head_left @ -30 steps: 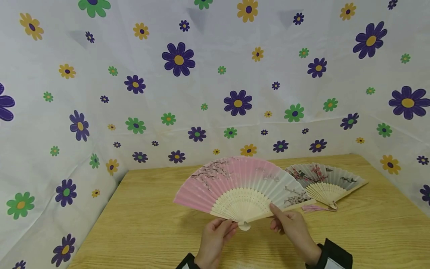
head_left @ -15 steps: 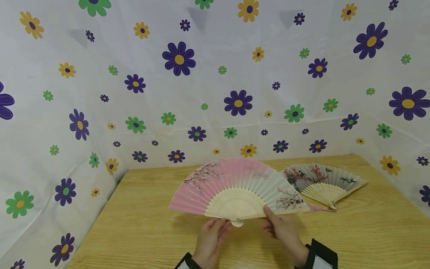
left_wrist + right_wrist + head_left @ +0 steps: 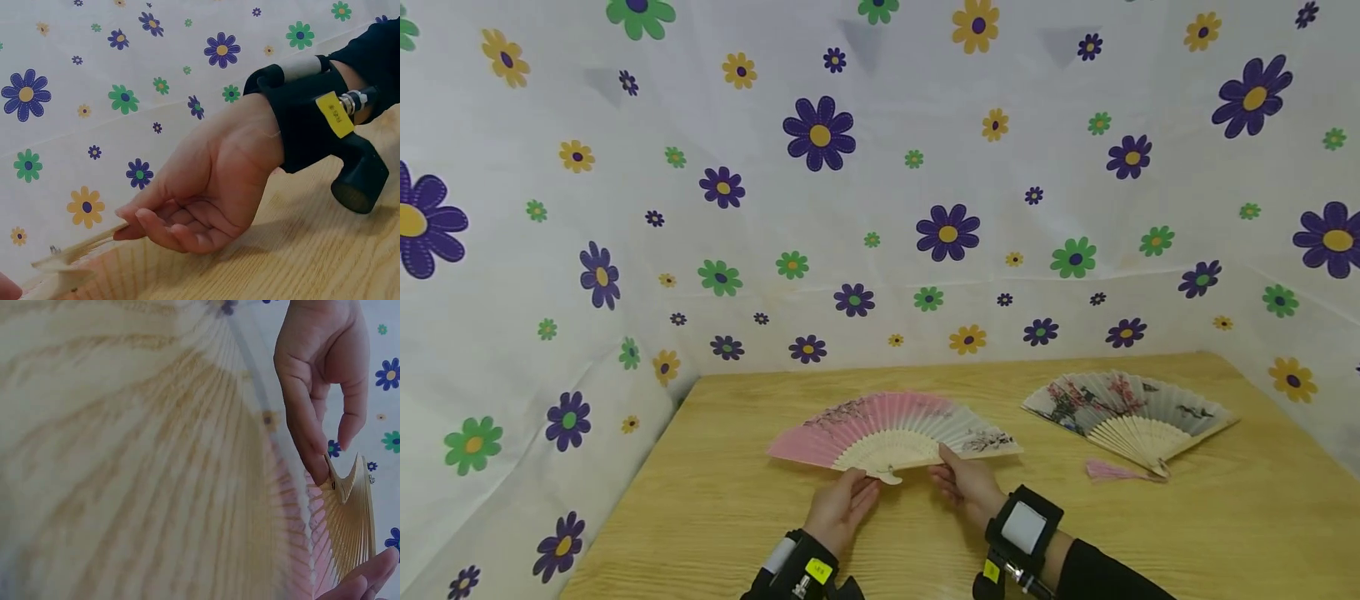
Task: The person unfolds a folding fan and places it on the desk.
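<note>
A pink-and-white folding fan (image 3: 880, 450) printed with blossom branches is spread open low over the table. My left hand (image 3: 838, 508) pinches it beside the pivot, thumb on top. To the right, my right hand (image 3: 970, 483) grips the lower outer stick. The left wrist view shows that right hand (image 3: 212, 175) pinching the stick's edge; a left fingertip (image 3: 7, 289) appears at the corner. In the right wrist view, the left hand (image 3: 325, 369) comes down onto the pivot end, with right fingers (image 3: 369, 575) at the ribs.
A second open folding fan (image 3: 1127, 408), grey-white with red blossoms, lies at the back right of the wooden table (image 3: 700, 517). Its pink tassel (image 3: 1112, 472) trails to the left. White flower-print cloth (image 3: 880, 192) encloses the back and sides.
Both hands have brought the pink fan down and left, and it lies flatter in view. The second fan and its tassel are now uncovered. The head view has shifted slightly.
</note>
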Demonstrator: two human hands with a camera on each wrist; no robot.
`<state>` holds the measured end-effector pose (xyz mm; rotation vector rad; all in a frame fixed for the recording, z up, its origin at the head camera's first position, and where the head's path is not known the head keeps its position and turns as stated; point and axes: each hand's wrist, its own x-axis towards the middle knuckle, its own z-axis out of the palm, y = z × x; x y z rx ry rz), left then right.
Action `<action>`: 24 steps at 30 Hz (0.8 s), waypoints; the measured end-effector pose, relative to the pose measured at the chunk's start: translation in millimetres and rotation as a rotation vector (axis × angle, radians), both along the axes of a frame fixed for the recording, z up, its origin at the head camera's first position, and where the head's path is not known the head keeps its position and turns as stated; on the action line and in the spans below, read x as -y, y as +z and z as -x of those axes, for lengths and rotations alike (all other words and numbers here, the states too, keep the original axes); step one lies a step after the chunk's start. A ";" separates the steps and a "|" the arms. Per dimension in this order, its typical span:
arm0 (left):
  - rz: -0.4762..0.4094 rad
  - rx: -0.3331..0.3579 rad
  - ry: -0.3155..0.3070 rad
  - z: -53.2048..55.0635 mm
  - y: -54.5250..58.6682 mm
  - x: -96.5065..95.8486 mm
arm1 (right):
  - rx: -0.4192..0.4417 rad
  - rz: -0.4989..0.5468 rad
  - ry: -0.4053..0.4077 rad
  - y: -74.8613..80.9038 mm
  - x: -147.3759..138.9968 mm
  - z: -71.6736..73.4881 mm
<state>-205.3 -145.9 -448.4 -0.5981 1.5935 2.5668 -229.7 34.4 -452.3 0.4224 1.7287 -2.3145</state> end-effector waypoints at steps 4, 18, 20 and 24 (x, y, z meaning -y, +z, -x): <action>0.017 0.016 -0.032 -1.6 -4.1 -0.2 | 0.033 0.009 -0.011 -6.0 -1.8 0.9; 0.223 -0.059 -0.216 -27.0 20.6 13.7 | -0.136 -0.384 0.433 22.3 -79.4 -27.4; 0.469 -0.181 -0.249 -22.9 29.9 17.1 | -0.321 -0.588 0.426 30.9 -93.8 -24.7; 1.233 -0.509 -0.269 -4.4 42.4 24.5 | -0.744 -1.151 0.324 44.1 -122.7 -14.0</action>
